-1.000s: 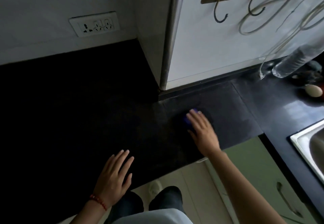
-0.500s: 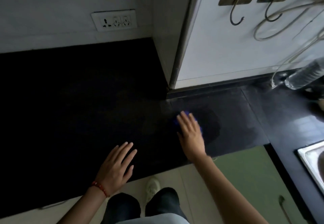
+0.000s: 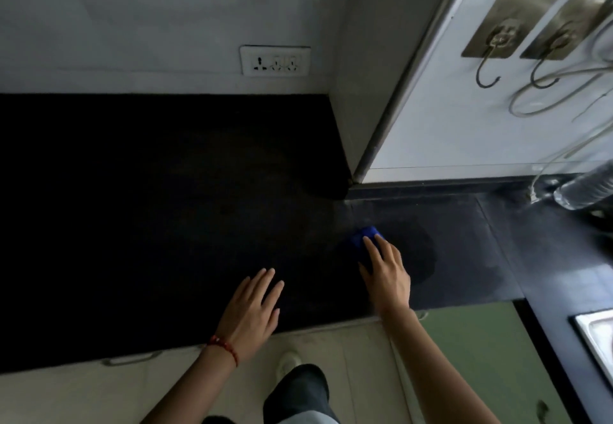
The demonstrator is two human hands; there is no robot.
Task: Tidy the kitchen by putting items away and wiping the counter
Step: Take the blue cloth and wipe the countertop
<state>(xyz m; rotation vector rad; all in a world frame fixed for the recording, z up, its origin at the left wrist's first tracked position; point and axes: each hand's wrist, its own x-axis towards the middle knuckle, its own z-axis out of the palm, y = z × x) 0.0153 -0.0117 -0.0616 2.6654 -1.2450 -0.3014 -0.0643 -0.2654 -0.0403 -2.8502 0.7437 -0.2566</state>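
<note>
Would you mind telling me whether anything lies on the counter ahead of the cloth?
Nothing visible does. The right hand presses the blue cloth on the dark counter, whose nearby surface shows bare, though dim.

right hand point(image 3: 386, 274) presses a blue cloth point(image 3: 364, 237) flat on the dark tabletop point(image 3: 166, 224); left hand point(image 3: 252, 314) rests flat beside it, fingers straight, red bracelet point(image 3: 225, 347) at the wrist

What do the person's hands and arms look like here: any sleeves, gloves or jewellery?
Both forearms are bare, with no sleeves showing in the frame and no gloves. The left hand has a thin red beaded bracelet around its wrist. The right hand and its wrist show no jewellery; no rings are visible on either hand.
</note>
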